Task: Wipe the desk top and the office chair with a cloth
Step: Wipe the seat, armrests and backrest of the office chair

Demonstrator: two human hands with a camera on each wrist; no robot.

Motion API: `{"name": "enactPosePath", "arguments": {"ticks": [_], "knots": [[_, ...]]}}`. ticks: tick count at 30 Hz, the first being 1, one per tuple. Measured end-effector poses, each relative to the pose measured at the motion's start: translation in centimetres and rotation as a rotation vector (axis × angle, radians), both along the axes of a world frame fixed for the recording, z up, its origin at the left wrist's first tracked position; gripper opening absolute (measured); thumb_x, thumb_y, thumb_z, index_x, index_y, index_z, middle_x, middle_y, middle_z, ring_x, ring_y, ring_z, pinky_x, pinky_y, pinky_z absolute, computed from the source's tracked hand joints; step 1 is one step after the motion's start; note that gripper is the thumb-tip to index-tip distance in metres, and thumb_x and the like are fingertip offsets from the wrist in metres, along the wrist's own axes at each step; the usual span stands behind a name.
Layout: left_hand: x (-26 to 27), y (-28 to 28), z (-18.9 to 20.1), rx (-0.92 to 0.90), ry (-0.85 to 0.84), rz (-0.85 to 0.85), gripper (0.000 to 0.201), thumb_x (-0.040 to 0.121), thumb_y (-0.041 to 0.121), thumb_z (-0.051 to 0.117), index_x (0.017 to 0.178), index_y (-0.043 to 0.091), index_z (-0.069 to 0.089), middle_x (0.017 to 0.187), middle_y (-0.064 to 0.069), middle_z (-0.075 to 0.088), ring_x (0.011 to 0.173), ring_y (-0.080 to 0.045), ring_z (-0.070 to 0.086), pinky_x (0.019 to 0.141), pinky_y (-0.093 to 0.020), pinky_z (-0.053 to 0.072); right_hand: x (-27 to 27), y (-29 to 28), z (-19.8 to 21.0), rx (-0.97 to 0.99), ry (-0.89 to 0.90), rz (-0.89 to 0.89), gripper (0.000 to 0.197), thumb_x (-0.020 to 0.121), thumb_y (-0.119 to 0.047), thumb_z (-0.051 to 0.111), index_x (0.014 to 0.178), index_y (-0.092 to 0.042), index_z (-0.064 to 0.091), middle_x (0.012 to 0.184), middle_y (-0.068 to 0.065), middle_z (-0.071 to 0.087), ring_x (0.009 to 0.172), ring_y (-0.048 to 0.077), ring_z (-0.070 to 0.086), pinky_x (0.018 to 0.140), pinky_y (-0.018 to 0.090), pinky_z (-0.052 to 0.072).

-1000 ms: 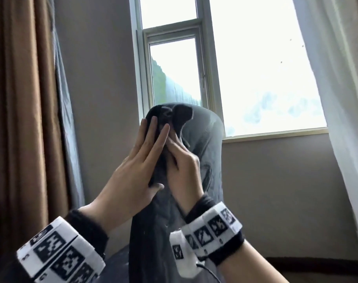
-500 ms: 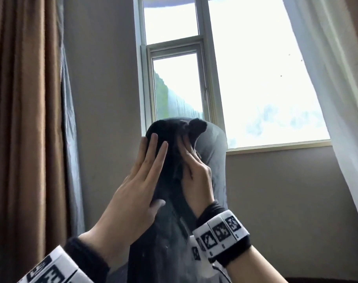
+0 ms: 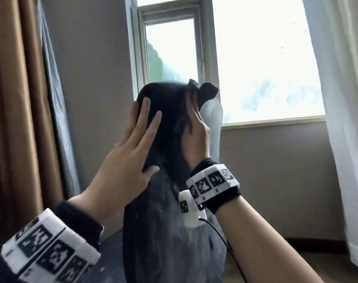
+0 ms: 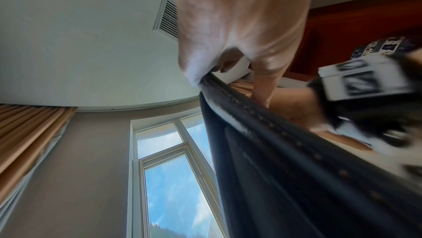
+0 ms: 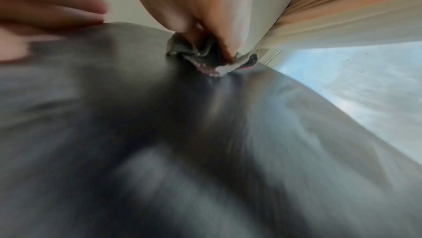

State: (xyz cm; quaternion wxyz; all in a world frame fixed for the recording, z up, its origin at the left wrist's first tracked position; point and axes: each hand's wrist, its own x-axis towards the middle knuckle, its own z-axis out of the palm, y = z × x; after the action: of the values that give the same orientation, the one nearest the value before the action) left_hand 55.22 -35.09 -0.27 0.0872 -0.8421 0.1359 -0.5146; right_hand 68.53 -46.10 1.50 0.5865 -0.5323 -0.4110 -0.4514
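Chair back: dark stitched leather, slight sheen (dusty); cloth: dark matt fabric, crumpled.

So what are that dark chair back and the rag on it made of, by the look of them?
The chair back looks like dark leather or an imitation, I can't tell which: smooth, with a slight sheen and a stitched seam along its edge. The cloth, pressed to the top by the right hand, seems soft woven fabric: matte, bunching into limp folds.

Backlit room, daylight from the far window

The panes were blown out white in the head view, leaving the chair back in dark shadow; the right wrist view was heavily motion-blurred, and both wrist views bent at the edges.
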Motion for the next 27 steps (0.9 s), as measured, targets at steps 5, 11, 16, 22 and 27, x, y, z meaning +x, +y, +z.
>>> {"name": "enactPosePath", "arguments": {"ticks": [5,11,16,22,27], "knots": [[-0.4,-0.1,-0.5,0.056,-0.024,0.102,0.095,0.072,0.006,0.072,0.149,0.002,0.016,0.157,-0.017,-0.007,0.145,-0.032,-0.008,0.108,-0.038,0.024,-3.6,1.6,-7.7,-0.122,-0.099,0.010,0.058,0.085,0.020,0.042,0.140,0.000,0.038,0.151,0.010,0.030,0.143,0.020,0.022,0.118,0.038,0.022],[-1.0,0.5,-1.2,0.175,-0.076,0.310,0.080,0.084,0.034,0.055,0.148,0.000,0.020,0.157,-0.017,0.003,0.146,-0.030,0.002,0.118,-0.043,0.013,1.8,-1.5,2.2,-0.034,0.124,-0.023,0.068,0.085,0.017,0.030,0.147,-0.009,0.025,0.154,0.007,0.024,0.142,0.021,0.024,0.115,0.022,0.019],[-0.9,0.5,-1.7,0.194,-0.072,0.329,0.074,0.088,0.035,0.040,0.147,-0.002,0.017,0.158,-0.014,0.001,0.146,-0.030,-0.002,0.117,-0.044,0.016,-2.8,1.0,-5.7,-0.168,0.009,-0.015,0.063,0.085,0.019,0.038,0.143,-0.006,0.033,0.151,0.006,0.027,0.144,0.021,0.021,0.118,0.035,0.021],[-1.3,1.0,-1.5,0.188,-0.049,0.309,0.073,0.089,0.036,0.046,0.146,-0.003,0.021,0.158,-0.015,0.005,0.146,-0.030,0.004,0.115,-0.042,0.018,1.4,-0.2,0.3,-0.061,0.027,-0.042,0.081,0.083,0.023,0.037,0.149,-0.022,0.021,0.155,0.002,0.022,0.144,0.019,0.020,0.117,0.037,0.023],[-1.9,1.3,-1.6,0.145,0.026,0.166,0.075,0.080,0.026,0.041,0.147,-0.001,0.019,0.158,-0.012,0.003,0.146,-0.028,0.000,0.114,-0.037,0.010,-4.5,1.9,-9.2,-0.195,-0.117,-0.090,0.058,0.084,0.006,0.035,0.141,-0.008,0.035,0.147,0.000,0.028,0.138,0.008,0.019,0.114,0.016,0.017]]}}
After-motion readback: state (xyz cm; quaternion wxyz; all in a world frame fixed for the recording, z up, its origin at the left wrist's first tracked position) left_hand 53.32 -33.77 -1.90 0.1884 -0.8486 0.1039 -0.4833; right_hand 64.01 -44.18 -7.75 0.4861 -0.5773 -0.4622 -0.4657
